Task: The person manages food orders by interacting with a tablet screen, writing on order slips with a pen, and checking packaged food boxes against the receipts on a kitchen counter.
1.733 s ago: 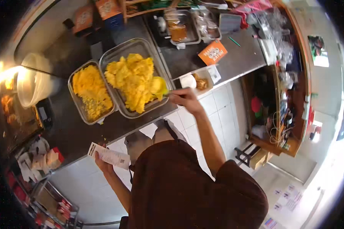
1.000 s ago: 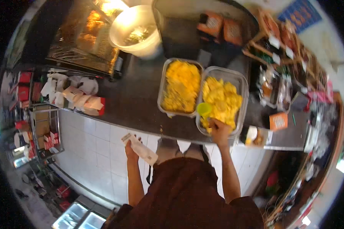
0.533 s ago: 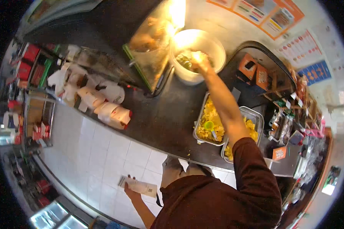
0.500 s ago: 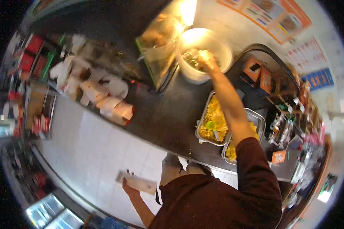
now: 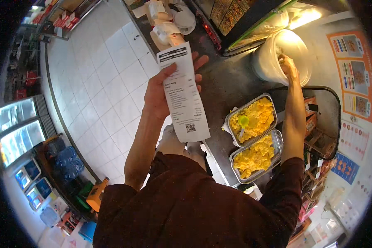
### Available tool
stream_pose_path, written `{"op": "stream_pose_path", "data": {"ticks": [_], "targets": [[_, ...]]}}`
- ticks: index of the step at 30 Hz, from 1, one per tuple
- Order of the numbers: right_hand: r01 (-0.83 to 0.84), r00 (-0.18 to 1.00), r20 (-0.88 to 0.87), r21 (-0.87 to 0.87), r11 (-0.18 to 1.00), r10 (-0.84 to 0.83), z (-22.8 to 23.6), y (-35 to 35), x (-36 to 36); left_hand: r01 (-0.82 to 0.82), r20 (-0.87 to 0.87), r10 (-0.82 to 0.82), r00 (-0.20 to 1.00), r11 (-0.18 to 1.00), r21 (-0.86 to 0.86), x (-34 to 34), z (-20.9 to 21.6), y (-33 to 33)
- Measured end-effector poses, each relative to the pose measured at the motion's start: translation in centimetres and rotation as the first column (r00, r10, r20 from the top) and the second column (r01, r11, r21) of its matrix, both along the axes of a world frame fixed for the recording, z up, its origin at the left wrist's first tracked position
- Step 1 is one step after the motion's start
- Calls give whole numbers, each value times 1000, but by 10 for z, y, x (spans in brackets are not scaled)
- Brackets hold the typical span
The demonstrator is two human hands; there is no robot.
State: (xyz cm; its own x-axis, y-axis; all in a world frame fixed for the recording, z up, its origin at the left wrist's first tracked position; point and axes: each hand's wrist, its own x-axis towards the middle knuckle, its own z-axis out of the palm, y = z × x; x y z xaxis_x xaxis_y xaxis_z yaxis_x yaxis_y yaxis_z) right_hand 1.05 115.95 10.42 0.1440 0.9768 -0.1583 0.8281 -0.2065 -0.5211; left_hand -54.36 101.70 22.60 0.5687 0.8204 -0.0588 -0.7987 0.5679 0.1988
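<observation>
My left hand (image 5: 158, 94) holds a long printed paper receipt (image 5: 185, 99) upright in front of me, its thumb on the front and fingers behind it. At the right, my right hand (image 5: 290, 68) reaches over the rim of a white bucket (image 5: 263, 62). Its fingers are curled inside, and what they hold is hidden. Nearer me on the dark counter (image 5: 219, 89) are two metal trays. The farther tray (image 5: 232, 131) has crumbly yellow food (image 5: 262, 113) and a lime-green scoop (image 5: 243, 120); the nearer tray (image 5: 235, 169) has more yellow food (image 5: 254, 157).
A lit glass display case (image 5: 252, 31) stands beside the bucket. White paper-wrapped packages (image 5: 166, 34) sit near the counter's far left edge. Right of the trays are orange boxes (image 5: 311, 124) and a black-rimmed holder (image 5: 339, 111). Tiled floor (image 5: 105, 78) and glass-door coolers (image 5: 18, 128) lie to the left.
My left hand has raised the receipt from low beside my legs to in front of me. The view has turned, and my right hand still reaches into the bucket.
</observation>
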Motion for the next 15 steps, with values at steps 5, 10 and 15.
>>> {"op": "stream_pose_path", "data": {"ticks": [5,10,15], "targets": [[-130,744,643,-128,983,182,16,3,-18,42,19,-43,999,999,29,-1,11,-11],[-177,915,403,447,877,-21,27,-1,0,39,-13,-38,999,997,62,-4,6,-10],[176,937,126,634,753,-325,80,-55,-55,44,-22,-43,999,999,28,-2,5,-10]]}}
